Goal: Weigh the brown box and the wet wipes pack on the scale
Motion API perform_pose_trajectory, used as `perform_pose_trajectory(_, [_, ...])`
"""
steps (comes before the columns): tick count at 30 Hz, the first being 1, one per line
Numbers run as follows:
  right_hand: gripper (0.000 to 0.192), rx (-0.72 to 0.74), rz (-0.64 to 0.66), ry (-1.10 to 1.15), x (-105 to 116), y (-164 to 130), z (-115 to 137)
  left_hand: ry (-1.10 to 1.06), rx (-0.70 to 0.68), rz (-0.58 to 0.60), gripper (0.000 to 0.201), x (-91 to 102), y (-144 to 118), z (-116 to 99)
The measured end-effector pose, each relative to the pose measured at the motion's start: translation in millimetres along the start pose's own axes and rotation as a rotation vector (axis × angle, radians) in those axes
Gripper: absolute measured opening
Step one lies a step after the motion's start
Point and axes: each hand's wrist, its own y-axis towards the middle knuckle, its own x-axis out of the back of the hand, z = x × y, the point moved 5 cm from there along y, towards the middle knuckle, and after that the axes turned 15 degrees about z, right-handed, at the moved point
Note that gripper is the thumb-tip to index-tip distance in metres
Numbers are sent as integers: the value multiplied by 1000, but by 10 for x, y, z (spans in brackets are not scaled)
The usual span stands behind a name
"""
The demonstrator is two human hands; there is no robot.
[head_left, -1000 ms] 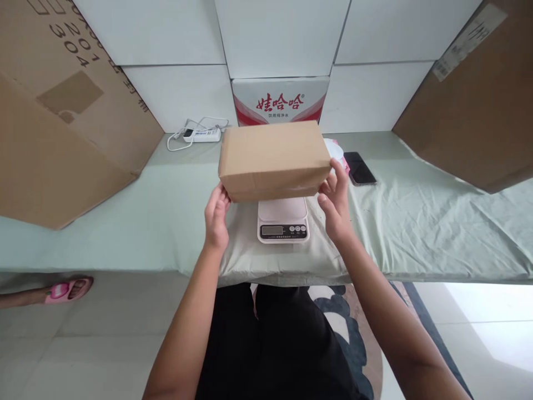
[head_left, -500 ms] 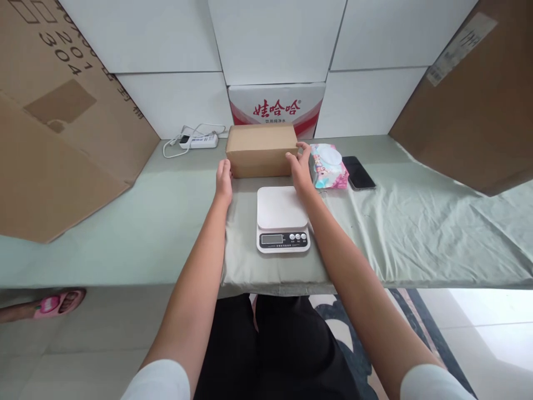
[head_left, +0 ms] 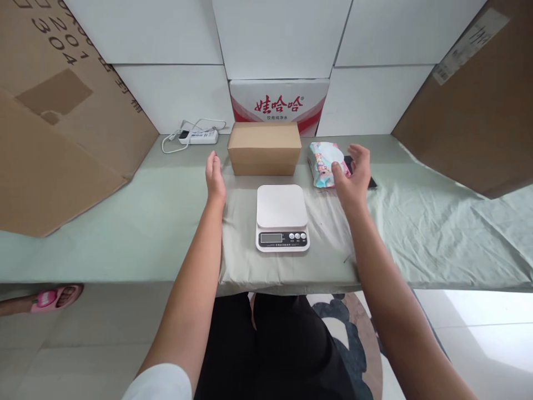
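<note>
A closed brown cardboard box (head_left: 265, 160) sits on the cloth-covered table, behind a white kitchen scale (head_left: 281, 205) whose display looks blank. My left hand (head_left: 215, 176) is just left of the box, apart from it, fingers extended and holding nothing. Over the right side of a pack of wet wipes (head_left: 321, 164) hovers my right hand (head_left: 353, 175), thumb and fingers apart with nothing between them. Whether it touches the pack I cannot tell. A dark phone (head_left: 372, 184) lies beyond that hand, partly hidden by it.
A white power strip (head_left: 199, 136) with a tangled cable lies at the back left. Large cardboard cartons stand at the left (head_left: 83, 144) and right (head_left: 466, 111). A printed white-and-red carton (head_left: 310, 105) is behind the box. Another person's foot in a pink slipper (head_left: 58, 298) shows on the floor.
Both hands have let go of the cardboard box. My right hand has moved right, over the wipes and phone; my left has shifted slightly left. The box stays in place.
</note>
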Motion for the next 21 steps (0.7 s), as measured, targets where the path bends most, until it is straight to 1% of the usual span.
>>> perform_pose_trajectory(2, [45,-84,-58,-74,204,27,-96,17,-14,-32,93,-29,-68,-113])
perform_pose_trajectory(3, [45,-131,-79,-82,273,34,-147,28,-49,-40,91,-58,-128,-209])
perform_pose_trajectory(5, [44,-231,-127,-69,367,-4,-237,61,-174,-21,84,-160,-300,-482])
perform_pose_trajectory(7, [43,-326,-169,-35,412,-122,-298,116,-325,47,79,-349,-508,-819])
perform_pose_trajectory(8, [42,-377,-181,0,420,-205,-323,138,-373,91,76,-481,-594,-977])
perform_pose_trajectory(9, [41,-437,-177,58,413,-295,-352,154,-391,155,73,-650,-647,-1111])
perform_pose_trajectory(10, [39,-510,-158,145,390,-387,-387,167,-393,230,69,-855,-658,-1221])
perform_pose_trajectory(12, [35,-672,-104,388,307,-556,-456,195,-376,398,58,-1363,-538,-1358])
perform_pose_trajectory(14, [31,-781,-68,632,211,-658,-484,244,-370,540,48,-1940,-250,-1382])
perform_pose_trajectory(16, [28,-817,-65,819,136,-673,-474,375,-314,683,41,-2509,120,-1273])
perform_pose_trajectory(17, [27,-821,-68,897,102,-658,-462,477,-244,729,37,-2746,305,-1171])
perform_pose_trajectory(18, [25,-826,-72,966,67,-637,-450,592,-148,756,37,-2935,472,-1049])
perform_pose_trajectory(19, [23,-829,-82,1023,37,-612,-438,706,-50,765,38,-3077,609,-929])
perform_pose_trajectory(21, [19,-826,-112,1093,-6,-563,-425,820,24,796,43,-3276,778,-759])
